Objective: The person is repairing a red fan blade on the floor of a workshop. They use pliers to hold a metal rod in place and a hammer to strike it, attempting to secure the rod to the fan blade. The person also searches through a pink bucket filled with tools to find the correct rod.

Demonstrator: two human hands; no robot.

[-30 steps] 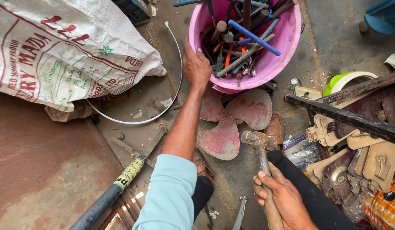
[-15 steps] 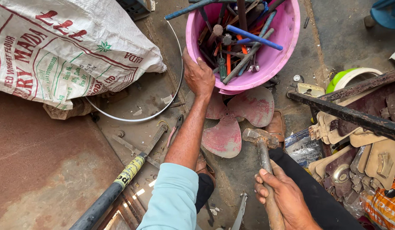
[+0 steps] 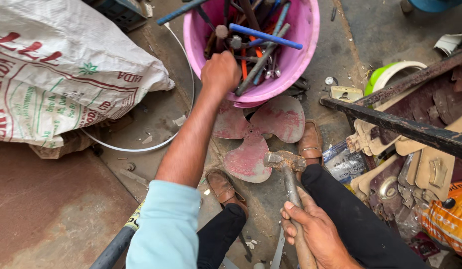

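The hammer (image 3: pixel 287 172) is in my right fist, gripped low on its handle; its head is rusty, dull steel, pointing away from me, hovering over the floor just beside the red fan blade, between my two brown shoes; the handle is grey and worn. The pink tub (image 3: pixel 296 60) stands ahead on the floor, upright, crammed with tools; rods, a blue bar and orange handles jut out at angles; my left fist is at its near rim, among them.

Tangled tools (image 3: pixel 256 45) crowd the pink bucket (image 3: pixel 301 60), leaving little room.
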